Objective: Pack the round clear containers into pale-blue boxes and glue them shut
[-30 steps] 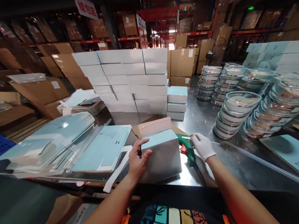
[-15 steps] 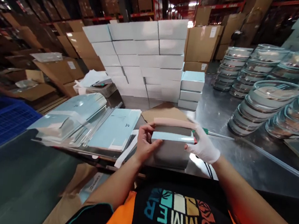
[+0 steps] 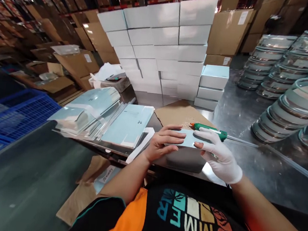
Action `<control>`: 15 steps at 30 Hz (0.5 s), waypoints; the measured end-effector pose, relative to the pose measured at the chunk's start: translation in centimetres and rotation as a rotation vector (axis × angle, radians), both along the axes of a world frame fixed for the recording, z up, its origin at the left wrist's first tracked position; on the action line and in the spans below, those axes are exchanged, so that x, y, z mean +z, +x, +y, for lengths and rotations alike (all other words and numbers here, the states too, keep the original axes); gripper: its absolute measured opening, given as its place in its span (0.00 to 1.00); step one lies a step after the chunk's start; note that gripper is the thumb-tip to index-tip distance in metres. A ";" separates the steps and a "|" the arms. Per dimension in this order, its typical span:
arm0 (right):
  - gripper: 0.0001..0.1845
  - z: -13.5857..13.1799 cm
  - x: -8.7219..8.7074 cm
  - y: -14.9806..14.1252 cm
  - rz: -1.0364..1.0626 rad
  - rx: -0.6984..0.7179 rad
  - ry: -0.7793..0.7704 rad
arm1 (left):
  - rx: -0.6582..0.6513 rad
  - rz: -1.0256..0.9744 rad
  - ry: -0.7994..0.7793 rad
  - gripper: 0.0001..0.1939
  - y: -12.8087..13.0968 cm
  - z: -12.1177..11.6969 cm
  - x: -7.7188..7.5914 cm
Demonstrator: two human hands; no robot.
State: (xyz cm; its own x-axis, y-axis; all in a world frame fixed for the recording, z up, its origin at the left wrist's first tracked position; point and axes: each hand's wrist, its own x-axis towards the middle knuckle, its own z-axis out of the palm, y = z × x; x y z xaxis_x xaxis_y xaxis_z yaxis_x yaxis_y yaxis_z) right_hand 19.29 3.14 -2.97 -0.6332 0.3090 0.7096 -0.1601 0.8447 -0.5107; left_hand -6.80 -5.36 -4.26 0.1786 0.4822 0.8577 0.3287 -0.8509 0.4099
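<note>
A small box with a pale blue top [image 3: 188, 138] and a shaded grey front stands at the table's near edge. My bare left hand [image 3: 164, 142] lies over the left part of its top, fingers stretched out flat and the thumb along the front edge. On the right part rests my right hand [image 3: 216, 152] in a white glove with bare fingertips showing, its fingers spread and not wrapped round anything. Just behind the box lies a green glue gun [image 3: 210, 130] with an orange tip. A long pale rod [image 3: 241, 141] runs from its rear end.
White boxes [image 3: 162, 38] form a tall stack at the back, beside a shorter pile [image 3: 214, 78]. Brown cardboard [image 3: 182, 113] lies before them. Blue sheets [image 3: 126, 125] are at left. Stacked glass dishes [image 3: 279, 115] stand at right. A blue crate [image 3: 23, 115] is beyond the table.
The raised flap with the pinkish inner side is now down, and the box's blue top faces up. Both hands have shifted from its edges onto its top. More of the green glue gun shows.
</note>
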 end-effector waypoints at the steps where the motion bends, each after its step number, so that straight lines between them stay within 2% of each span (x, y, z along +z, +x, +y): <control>1: 0.23 0.0 -0.4 0.1 -0.003 -0.019 -0.016 | 0.004 0.003 -0.002 0.16 0.1 0.0 0.0; 3: 0.29 -0.4 -1.6 0.2 -0.031 -0.088 -0.108 | 0.019 0.015 -0.010 0.16 0.4 -0.2 -0.4; 6: 0.57 -1.3 -4.0 0.1 -0.147 -0.230 -0.429 | 0.106 -0.033 -0.069 0.25 0.3 -0.5 -1.8; 7: 0.61 -1.6 -4.7 0.0 -0.180 -0.263 -0.555 | 0.157 -0.091 -0.116 0.32 -0.2 -0.4 -2.5; 9: 0.55 -1.6 -5.4 -0.3 -0.158 -0.332 -0.756 | 0.278 -0.214 -0.255 0.43 -2.3 -0.1 -4.0; 11: 0.46 -0.4 -4.7 -0.4 -0.035 -0.438 -0.849 | 0.484 -0.174 -0.394 0.46 -5.9 0.3 -5.2; 12: 0.43 0.9 -3.7 -0.5 0.048 -0.516 -0.871 | 0.652 -0.096 -0.459 0.47 -8.2 0.4 -5.6; 14: 0.36 4.6 -0.7 -0.6 0.198 -0.675 -0.892 | 1.037 0.156 -0.641 0.50 -13.3 0.2 -5.9; 15: 0.33 7.1 1.1 -0.7 0.270 -0.754 -0.898 | 1.135 0.191 -0.678 0.53 -15.7 -0.2 -5.9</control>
State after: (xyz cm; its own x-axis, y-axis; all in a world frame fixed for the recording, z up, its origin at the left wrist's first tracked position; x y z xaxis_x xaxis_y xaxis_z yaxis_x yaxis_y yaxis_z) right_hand 18.60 10.24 -1.82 0.0555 0.9895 0.1333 0.0285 0.1318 -0.9909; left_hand -22.52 -5.59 -10.15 -0.5129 0.7606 0.3982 0.8135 0.2824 0.5084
